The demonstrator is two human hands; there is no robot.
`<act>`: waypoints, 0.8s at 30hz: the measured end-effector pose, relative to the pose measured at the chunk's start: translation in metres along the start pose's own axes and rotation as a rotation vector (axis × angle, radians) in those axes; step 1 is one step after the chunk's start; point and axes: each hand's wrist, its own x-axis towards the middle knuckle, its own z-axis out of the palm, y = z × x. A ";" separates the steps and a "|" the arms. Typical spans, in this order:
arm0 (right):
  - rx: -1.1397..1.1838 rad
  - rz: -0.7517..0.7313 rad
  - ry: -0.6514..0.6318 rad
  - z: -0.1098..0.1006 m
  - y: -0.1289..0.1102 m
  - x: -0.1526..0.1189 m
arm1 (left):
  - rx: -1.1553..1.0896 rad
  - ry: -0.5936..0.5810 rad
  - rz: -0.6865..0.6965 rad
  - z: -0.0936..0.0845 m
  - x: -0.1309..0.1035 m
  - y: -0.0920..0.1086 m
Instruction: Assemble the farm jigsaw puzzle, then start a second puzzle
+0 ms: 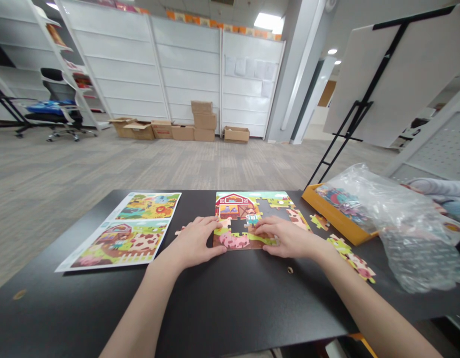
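A partly filled farm puzzle [235, 199] lies on the black table, with a red barn, a pink pig and dark gaps in its middle and upper right. My left hand [196, 241] rests at its left edge, thumb and fingers apart, with nothing seen between them. On the lower right part of the puzzle lies my right hand [284, 236], fingers bent down onto the pieces; whether a piece is under its fingertips cannot be made out. Left of my left hand is a printed sheet [140, 227] with two pictures, the lower one a farm scene. A loose piece [179, 231] shows beside my left hand.
Loose pieces [351, 258] lie right of my right forearm, others [319, 222] near the yellow box [337, 211]. A clear plastic bag [416, 223] covers part of the box. Beyond the black table [230, 303] stand an easel board [394, 79] and cardboard boxes [204, 121].
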 end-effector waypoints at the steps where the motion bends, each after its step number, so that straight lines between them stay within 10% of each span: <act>1: 0.009 0.000 -0.002 0.000 0.000 0.000 | 0.001 0.002 0.000 -0.001 0.000 0.001; 24: 0.025 0.018 0.000 0.002 0.005 0.002 | 0.097 0.047 -0.017 0.006 0.001 0.008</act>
